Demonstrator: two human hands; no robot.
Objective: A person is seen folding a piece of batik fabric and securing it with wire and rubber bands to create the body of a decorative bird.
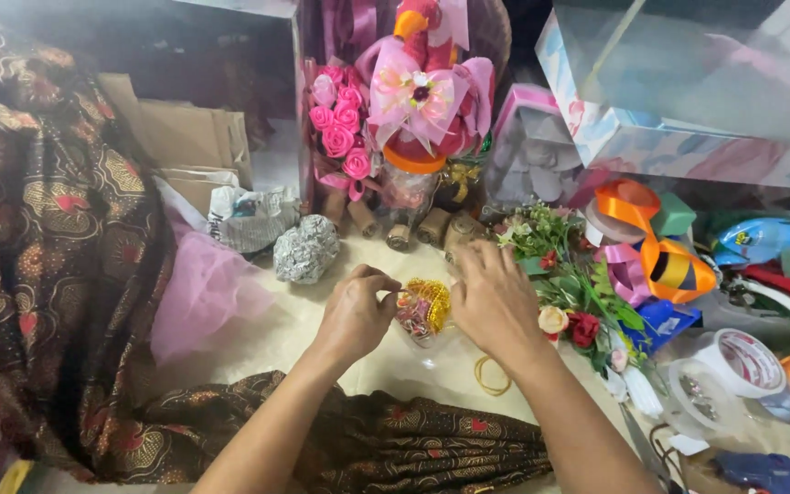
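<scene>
My left hand [356,311] and my right hand [496,297] meet over a small clear wrapped packet [422,311] filled with gold and pink shiny pieces. Both hands pinch its top edge, the left from the left side, the right from above and to the right. The packet rests on the cream floor surface [276,338]. A yellow rubber band [491,375] lies just below my right wrist.
A crumpled foil ball [305,249] sits to the upper left. Pink fabric roses [340,128] and a ribboned jar [411,183] stand behind. Artificial flowers [573,293], orange ribbon [642,215] and tape rolls [733,366] crowd the right. Patterned brown cloth [48,247] covers the left.
</scene>
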